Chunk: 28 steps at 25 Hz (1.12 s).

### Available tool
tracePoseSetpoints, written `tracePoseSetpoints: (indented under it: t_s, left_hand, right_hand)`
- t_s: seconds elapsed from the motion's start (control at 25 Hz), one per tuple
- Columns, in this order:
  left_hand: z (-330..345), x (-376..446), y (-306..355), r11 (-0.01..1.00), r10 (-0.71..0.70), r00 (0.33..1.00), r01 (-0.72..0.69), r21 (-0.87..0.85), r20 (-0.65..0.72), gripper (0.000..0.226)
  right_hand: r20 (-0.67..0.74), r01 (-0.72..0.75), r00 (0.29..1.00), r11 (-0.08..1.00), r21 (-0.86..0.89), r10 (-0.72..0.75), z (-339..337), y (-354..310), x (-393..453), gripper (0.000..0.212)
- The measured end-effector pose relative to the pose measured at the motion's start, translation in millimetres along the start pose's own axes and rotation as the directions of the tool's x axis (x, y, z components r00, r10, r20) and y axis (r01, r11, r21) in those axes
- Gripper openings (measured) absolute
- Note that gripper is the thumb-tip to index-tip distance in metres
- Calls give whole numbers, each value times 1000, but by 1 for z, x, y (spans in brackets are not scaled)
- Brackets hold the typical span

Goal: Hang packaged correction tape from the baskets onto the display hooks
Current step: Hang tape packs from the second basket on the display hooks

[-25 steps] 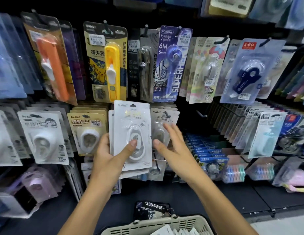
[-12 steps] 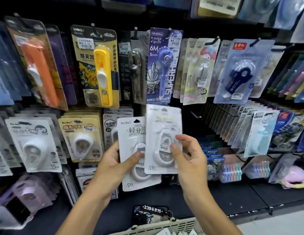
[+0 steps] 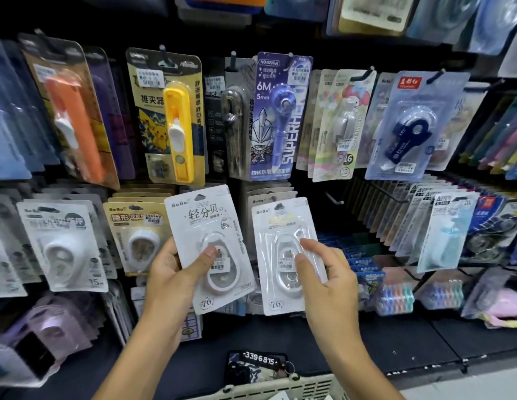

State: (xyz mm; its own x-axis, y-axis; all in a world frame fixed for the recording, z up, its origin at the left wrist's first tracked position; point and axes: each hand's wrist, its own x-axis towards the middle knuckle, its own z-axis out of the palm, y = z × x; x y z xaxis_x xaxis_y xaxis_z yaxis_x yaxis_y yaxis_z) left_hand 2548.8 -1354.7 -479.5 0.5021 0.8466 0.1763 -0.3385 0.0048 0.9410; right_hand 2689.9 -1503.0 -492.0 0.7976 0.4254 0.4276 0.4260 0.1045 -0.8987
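My left hand (image 3: 176,272) grips a white BoBo correction tape pack (image 3: 205,226) by its lower left, thumb across the blister; the pack tilts slightly left. My right hand (image 3: 326,281) pinches a second white correction tape pack (image 3: 276,226) at its blister, holding it upright in front of a row of like packs (image 3: 268,197) on the lower row of hooks. The two packs are apart, side by side. A cream plastic basket (image 3: 268,388) with more packs shows at the bottom edge.
The black display wall carries an upper row of packs: orange (image 3: 75,122), yellow (image 3: 176,122), purple (image 3: 280,116) and dark blue (image 3: 410,131). A bare hook (image 3: 333,197) juts out right of my right-hand pack. A dark pouch with a number tag (image 3: 257,363) lies on the shelf.
My right hand took the front pack from the stack in my left hand and carried it to the right. The packs now sit apart, and the view has shifted slightly.
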Motion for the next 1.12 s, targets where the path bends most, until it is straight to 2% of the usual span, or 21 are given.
tracePoseSetpoints:
  t_s: [0.08, 0.16, 0.2, 0.28, 0.32, 0.36, 0.44, 0.52, 0.56, 0.6, 0.68, 0.72, 0.76, 0.84, 0.96, 1.08, 1.12]
  left_hand:
    - [-1, 0, 3, 1000, 1, 1000, -1, -7, -6, 37]
    - [-2, 0, 2, 1000, 21, 1000, -20, 22, -10, 38]
    - [-1, -1, 3, 999, 31, 999, -31, 36, -6, 38]
    - [-2, 1, 2, 998, 54, 998, -54, 41, 11, 40]
    - [-1, 2, 1, 997, 58, 998, -60, 48, 37, 41]
    - [1, 3, 1, 996, 51, 995, -57, 64, 83, 40]
    - [9, 2, -2, 993, 9, 974, -34, 109, 225, 38]
    - [16, -1, -4, 982, -10, 954, -48, 184, 300, 34]
    - [16, -1, -6, 951, 33, 958, -118, 286, 286, 30]
    - [13, 0, -9, 864, 113, 961, -220, 452, 251, 28]
    - [6, 5, -14, 515, 308, 923, -366, 775, 231, 40]
    - [3, 8, -16, 381, 343, 907, -371, 847, 243, 50]
    - [1, 12, -18, 299, 324, 910, -356, 885, 257, 59]
    - [1, 17, -22, 210, 240, 932, -324, 923, 272, 70]
    - [1, 18, -28, 113, 171, 934, -335, 936, 313, 78]
    - [-4, 18, -25, 93, 169, 935, -330, 939, 312, 79]
    - [-5, 19, -25, 89, 168, 937, -325, 942, 307, 80]
  right_hand:
    - [46, -39, 998, 999, 4, 39, 3, 3, 4, 23]
    - [194, -130, 971, 989, -76, 142, 8, 4, 12, 29]
    - [238, -126, 956, 972, -199, 173, 9, 5, 15, 39]
    - [237, 5, 967, 927, -375, 90, 12, 4, 13, 54]
    - [255, 73, 967, 946, -317, 11, 14, 3, 10, 55]
    - [297, 92, 954, 980, -176, -37, 16, 2, 6, 53]
    - [397, 37, 915, 994, 100, -74, 22, 3, -1, 50]
    - [369, -37, 927, 966, 255, -62, 26, 2, 2, 44]
    - [329, -85, 944, 945, 317, -25, 25, 1, 6, 42]
    - [282, -123, 959, 928, 353, 20, 21, 2, 10, 42]
    - [191, -150, 977, 941, 305, 94, 9, 8, 16, 45]
    - [171, -159, 978, 957, 242, 119, 3, 11, 18, 45]
    - [173, -158, 977, 971, 178, 127, 0, 12, 19, 44]
    - [203, -139, 972, 987, 78, 120, 3, 13, 26, 40]
    - [269, -45, 959, 986, -163, 89, 14, 11, 43, 35]
    - [325, 78, 946, 951, -299, 24, 16, 24, 45, 43]
    - [328, 163, 944, 909, -382, -32, 15, 31, 40, 49]
